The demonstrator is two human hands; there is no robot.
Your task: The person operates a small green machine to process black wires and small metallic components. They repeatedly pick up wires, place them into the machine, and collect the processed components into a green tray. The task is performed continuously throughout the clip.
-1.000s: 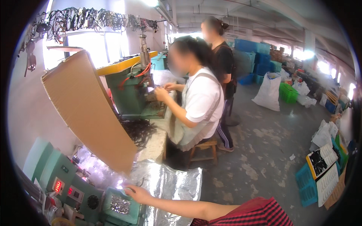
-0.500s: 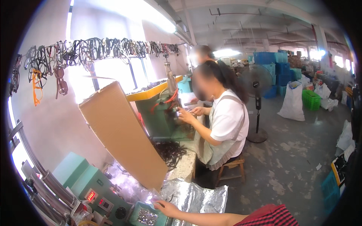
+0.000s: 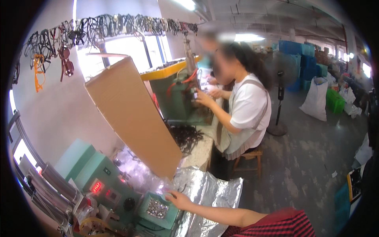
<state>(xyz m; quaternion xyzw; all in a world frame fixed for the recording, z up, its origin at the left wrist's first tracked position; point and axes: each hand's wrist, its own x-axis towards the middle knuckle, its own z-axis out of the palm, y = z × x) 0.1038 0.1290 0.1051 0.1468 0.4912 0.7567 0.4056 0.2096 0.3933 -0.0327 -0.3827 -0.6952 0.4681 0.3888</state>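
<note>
My right hand (image 3: 179, 199) reaches in from the lower right, its forearm bare below a red and black striped sleeve. Its bent fingers are at the far right corner of a teal plastic tray (image 3: 173, 221) and appear to grip the rim. Inside the tray lies a heap of small shiny metal parts (image 3: 157, 208). Crinkled silver foil sheeting (image 3: 213, 193) spreads beneath my forearm and beside the tray. My left hand is out of the picture.
Left of the tray stands a green machine (image 3: 98, 173) with red displays. Behind it, a tall cardboard sheet (image 3: 134, 114) leans by clear plastic wrap (image 3: 140, 170). A co-worker (image 3: 248, 102) sits at another machine. Eyeglass frames (image 3: 114, 27) hang along the window.
The view has tilted down a little, so everything sits higher in the picture. My right hand stays at the tray's corner. The co-worker's hands remain at their machine.
</note>
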